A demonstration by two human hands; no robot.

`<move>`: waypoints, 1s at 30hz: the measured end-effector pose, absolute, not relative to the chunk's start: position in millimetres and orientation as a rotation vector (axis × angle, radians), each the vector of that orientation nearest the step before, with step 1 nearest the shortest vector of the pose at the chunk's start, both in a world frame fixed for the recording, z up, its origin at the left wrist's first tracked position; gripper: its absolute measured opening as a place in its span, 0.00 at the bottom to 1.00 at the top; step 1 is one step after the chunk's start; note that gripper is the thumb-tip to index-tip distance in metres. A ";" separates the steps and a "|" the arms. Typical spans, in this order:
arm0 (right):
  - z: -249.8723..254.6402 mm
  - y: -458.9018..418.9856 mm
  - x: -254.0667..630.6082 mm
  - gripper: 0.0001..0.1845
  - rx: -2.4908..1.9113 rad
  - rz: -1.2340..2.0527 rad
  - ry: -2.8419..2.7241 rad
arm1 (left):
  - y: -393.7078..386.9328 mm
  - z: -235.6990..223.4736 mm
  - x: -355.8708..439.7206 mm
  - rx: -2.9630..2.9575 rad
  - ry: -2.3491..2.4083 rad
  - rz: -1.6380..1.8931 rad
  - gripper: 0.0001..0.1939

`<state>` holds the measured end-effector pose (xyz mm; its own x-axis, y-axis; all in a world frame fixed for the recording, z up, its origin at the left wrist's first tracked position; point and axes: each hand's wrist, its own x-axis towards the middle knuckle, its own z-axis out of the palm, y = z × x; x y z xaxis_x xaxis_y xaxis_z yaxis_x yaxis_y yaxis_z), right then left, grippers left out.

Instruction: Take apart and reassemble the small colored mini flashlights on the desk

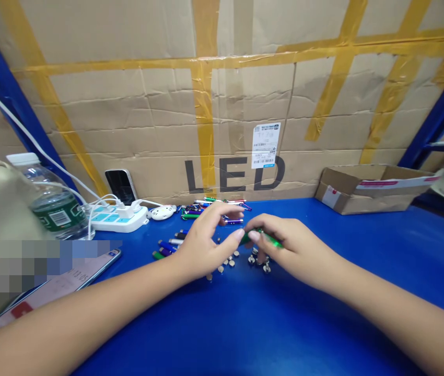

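Observation:
My right hand (pixel 284 240) is closed around a shiny green metal tube (pixel 274 241), pinching it with thumb and fingers. Just to its left is my left hand (pixel 206 237), fingers apart, its thumb tip at the tube's left end; whether it touches is hard to tell. Small round silver discs (pixel 221 269), like button cells, lie on the blue table below my left hand. Silver pieces with small rings (pixel 266 268) sit beneath my right hand. Blue, white and green tubes (pixel 167 246) lie left of my left hand, partly covered by it.
Behind my hands lie several coloured slim tubes (pixel 194 213). A power strip (pixel 122 219) with cables, a phone (pixel 120 187), a bottle (pixel 55 203) and another phone (pixel 84 277) are at left. An open cardboard box (pixel 378 201) stands at right, before a large taped carton (pixel 159 130).

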<state>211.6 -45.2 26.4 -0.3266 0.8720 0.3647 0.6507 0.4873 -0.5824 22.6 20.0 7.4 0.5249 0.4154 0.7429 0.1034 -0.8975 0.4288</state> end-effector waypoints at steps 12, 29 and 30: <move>23.4 -47.4 207.7 0.15 -1.208 0.730 -1.959 | 12.7 3.1 26.9 2.316 0.502 0.789 0.33; 23.5 -37.6 212.5 0.16 -1.321 0.677 -1.698 | 19.2 -2.3 24.4 2.432 0.606 0.954 0.19; 22.9 -37.6 212.4 0.17 -1.302 0.729 -1.692 | 19.4 -2.2 24.4 2.444 0.604 0.955 0.19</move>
<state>212.4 -37.6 22.9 -0.0887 0.9571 0.2758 0.4565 0.2852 -0.8428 24.4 19.4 -2.2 0.6652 0.5410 0.5146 0.2332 -0.8052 0.5452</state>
